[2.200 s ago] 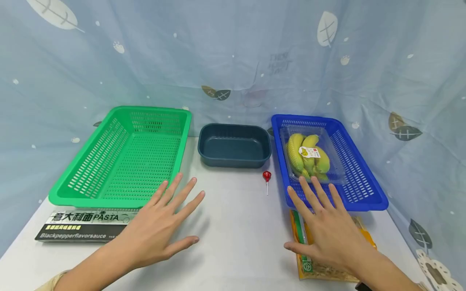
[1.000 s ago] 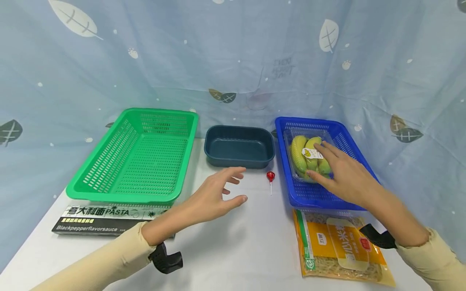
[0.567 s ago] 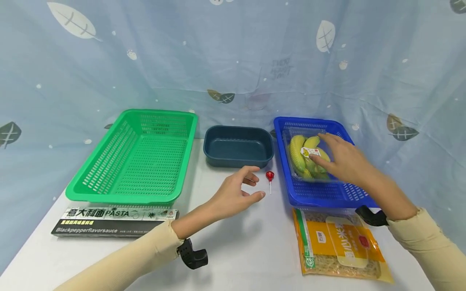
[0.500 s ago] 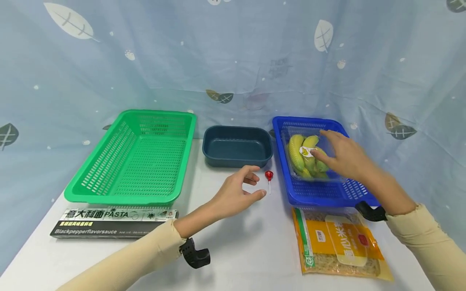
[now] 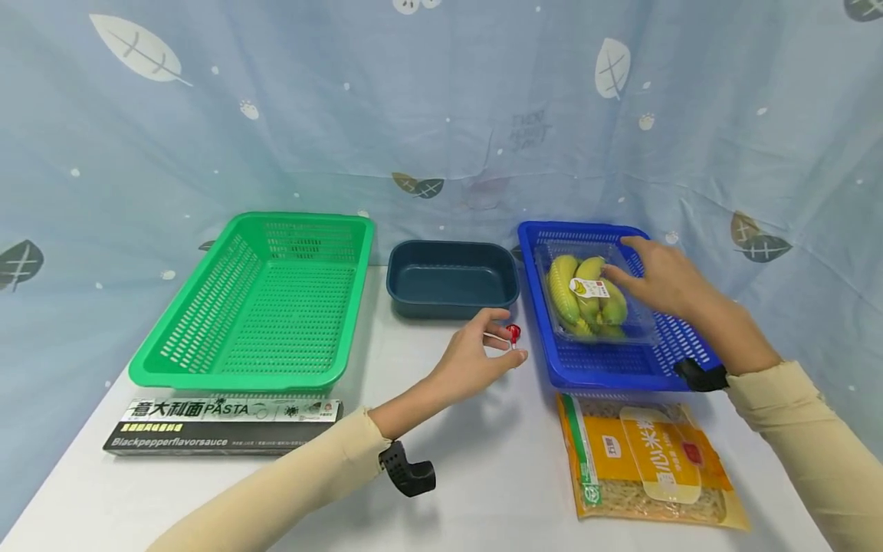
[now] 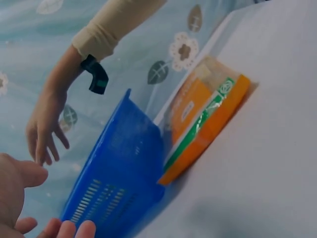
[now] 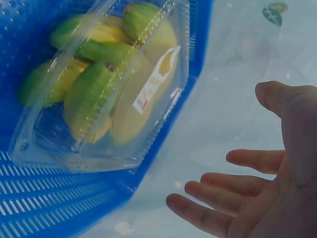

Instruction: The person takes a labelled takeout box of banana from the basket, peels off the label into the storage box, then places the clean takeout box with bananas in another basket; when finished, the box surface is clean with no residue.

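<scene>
In the head view my left hand (image 5: 479, 353) is beside a red lollipop (image 5: 513, 333) on the white table. Its thumb and fingers stand apart, and part of the lollipop's stick is hidden behind the hand. The left wrist view shows nothing between the thumb and fingertips. Over the right side of a blue basket (image 5: 607, 377) hovers my right hand (image 5: 665, 277), fingers spread and holding nothing. Inside that basket lies a clear plastic box of bananas (image 5: 589, 295) with a white label. The right wrist view shows a gap between this hand (image 7: 247, 193) and the box.
A green basket (image 5: 283, 322) stands at the left, with a black pasta box (image 5: 221, 425) before it. The dark teal tub (image 5: 451, 285) sits at the back between the baskets. An orange noodle packet (image 5: 651, 464) lies in front of the blue basket. Patterned cloth hangs behind.
From flat spread poses low in view, both hands have moved. The left went right and forward to the lollipop; the right reached over the bananas, then drew slightly right and up. Neither has taken anything.
</scene>
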### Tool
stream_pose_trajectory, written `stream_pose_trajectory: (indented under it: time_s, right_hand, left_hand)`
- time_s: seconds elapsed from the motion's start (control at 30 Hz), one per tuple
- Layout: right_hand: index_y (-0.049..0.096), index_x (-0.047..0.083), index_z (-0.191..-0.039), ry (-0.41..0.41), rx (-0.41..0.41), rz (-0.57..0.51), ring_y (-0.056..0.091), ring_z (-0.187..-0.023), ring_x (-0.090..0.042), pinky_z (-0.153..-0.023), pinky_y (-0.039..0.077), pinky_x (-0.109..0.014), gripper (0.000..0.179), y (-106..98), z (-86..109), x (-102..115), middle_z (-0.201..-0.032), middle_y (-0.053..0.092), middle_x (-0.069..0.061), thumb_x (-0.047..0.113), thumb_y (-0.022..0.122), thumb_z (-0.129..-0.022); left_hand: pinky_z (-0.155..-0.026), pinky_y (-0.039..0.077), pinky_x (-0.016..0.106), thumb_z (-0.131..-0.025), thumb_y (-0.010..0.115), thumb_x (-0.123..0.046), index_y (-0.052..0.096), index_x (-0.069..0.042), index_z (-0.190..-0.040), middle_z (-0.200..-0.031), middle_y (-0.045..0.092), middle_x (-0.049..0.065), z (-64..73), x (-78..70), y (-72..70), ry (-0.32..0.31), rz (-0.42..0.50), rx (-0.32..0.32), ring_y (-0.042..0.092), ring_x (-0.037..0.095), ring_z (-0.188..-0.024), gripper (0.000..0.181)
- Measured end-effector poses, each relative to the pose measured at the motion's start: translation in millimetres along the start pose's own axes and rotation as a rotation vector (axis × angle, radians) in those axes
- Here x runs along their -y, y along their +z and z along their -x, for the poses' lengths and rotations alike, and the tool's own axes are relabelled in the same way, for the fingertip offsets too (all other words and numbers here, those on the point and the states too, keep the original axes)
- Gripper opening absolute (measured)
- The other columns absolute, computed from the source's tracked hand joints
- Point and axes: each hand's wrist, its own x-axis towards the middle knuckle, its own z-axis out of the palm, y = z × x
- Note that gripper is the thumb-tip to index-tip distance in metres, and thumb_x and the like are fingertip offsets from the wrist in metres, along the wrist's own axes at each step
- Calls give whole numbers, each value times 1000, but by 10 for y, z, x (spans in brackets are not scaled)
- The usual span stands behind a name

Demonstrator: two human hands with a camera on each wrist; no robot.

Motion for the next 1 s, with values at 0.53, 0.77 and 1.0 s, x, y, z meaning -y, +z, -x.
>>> stream_pose_trajectory:
  time_s: [0.53,0.77,1.0]
  right_hand:
    - [33,-17,-145,84,68,-32,35,-127,-61,-104,30,-70,83,11,-264,-263,-140,40,-42,53,46,-102]
    - [36,-19,-142,98,97,-74,44,-122,-57,-97,38,-68,80,140,-367,-352,-134,45,-43,49,47,-103]
    - [37,-19,-141,140,103,-120,45,-122,-57,-95,41,-66,75,217,-489,-399,-136,43,-42,45,48,-103]
  left_hand:
    - [-68,60,32,-86,81,-19,46,-9,-143,-114,59,10,-147,20,357,-180,305,-32,65,16,-95,68]
    - [-67,60,34,-85,81,-17,44,-6,-145,-118,58,15,-205,45,513,-232,360,-56,68,26,-89,72]
    - [-69,61,38,-84,81,-9,43,-7,-145,-112,58,10,-267,15,623,-231,406,-78,66,20,-86,72]
